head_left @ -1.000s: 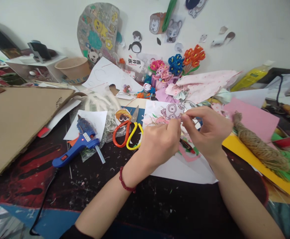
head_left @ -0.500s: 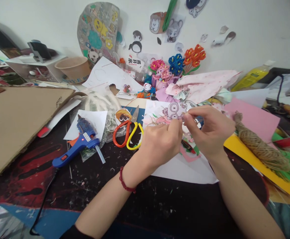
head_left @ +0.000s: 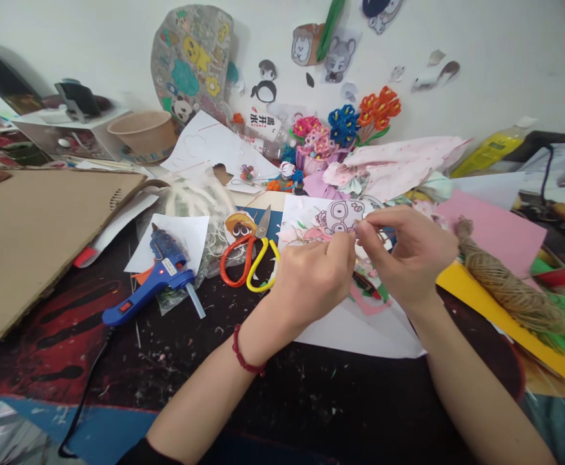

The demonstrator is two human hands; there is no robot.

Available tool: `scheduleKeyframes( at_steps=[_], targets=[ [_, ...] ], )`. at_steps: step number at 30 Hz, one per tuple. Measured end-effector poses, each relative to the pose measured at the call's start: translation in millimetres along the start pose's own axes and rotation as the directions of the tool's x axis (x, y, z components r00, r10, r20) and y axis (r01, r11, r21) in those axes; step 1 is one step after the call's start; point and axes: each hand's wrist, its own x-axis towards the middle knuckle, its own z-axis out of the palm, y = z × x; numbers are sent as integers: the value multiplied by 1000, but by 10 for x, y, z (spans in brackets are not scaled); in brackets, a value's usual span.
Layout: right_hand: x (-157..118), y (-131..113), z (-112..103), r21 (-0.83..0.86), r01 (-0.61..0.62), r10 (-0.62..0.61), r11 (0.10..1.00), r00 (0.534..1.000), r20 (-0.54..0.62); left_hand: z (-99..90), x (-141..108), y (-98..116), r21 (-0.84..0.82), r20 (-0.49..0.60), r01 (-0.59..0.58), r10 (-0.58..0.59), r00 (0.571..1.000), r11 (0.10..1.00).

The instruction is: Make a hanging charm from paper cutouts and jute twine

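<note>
Cluttered craft table (head_left: 175, 361), dark top, white wall behind with cutouts. Left hand (head_left: 311, 278) and right hand (head_left: 410, 255) meet fingertip to fingertip above a printed cartoon sheet (head_left: 333, 216), both pinched narrow on something small; can't tell what, possibly twine. Raised off the sheet, probably for a closer view. Glue gun (head_left: 154, 281) and scissors (head_left: 248, 255) lie left, within reach; twine bundle (head_left: 505, 287) right.
</note>
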Motion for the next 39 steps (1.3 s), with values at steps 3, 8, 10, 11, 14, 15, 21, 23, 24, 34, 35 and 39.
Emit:
scheduleKeyframes(
  at_steps=[3, 8, 10, 11, 14, 15, 21, 23, 24, 34, 35, 39],
  targets=[
    [4, 0, -2, -2, 11, -11, 1000, 1000, 8, 1, -1, 1, 5, -8, 0, 0, 1000, 1000],
    [3, -10, -8, -15, 21, -21, 1000, 999, 24, 5, -14, -3, 10, 10, -5, 5, 1000, 1000],
    [4, -14, -10, -22, 27, -27, 999, 999, 32, 6, -17, -3, 8, 19, -7, 7, 1000, 1000],
    [5, -14, -11, -22, 33, -32, 999, 999, 35, 6, -18, -3, 6, 21, -7, 6, 1000, 1000],
    [7, -14, -17, -2, 62, -62, 998, 998, 33, 6, -16, -1, -4, 18, -2, 2, 1000, 1000],
    [6, -16, -19, 5, 74, -74, 997, 997, 34, 5, -14, 0, -7, 16, -1, 1, 1000, 1000],
    [-16, -59, -20, -59, 78, -71, 995, 992, 105, -2, 2, 1, -16, -10, 35, -35, 999, 999],
    [-14, -63, -14, -62, 34, -30, 997, 997, 71, 8, 4, 1, -25, -13, 41, -41, 999, 999],
    [-10, -61, -12, -45, 17, -15, 999, 999, 49, 17, 4, 0, -33, -19, 47, -48, 999, 998],
    [-23, -21, -10, 142, -171, 159, 975, 983, 96, -36, 76, 35, -350, -109, 225, -278, 954, 910],
    [-28, -23, -11, 165, -203, 186, 965, 976, 118, -59, 89, 35, -418, -74, 247, -304, 950, 874],
    [-25, -45, -19, 251, -377, 339, 892, 923, 182, -101, 116, 8, -555, 61, 317, -343, 937, 769]
  ],
)
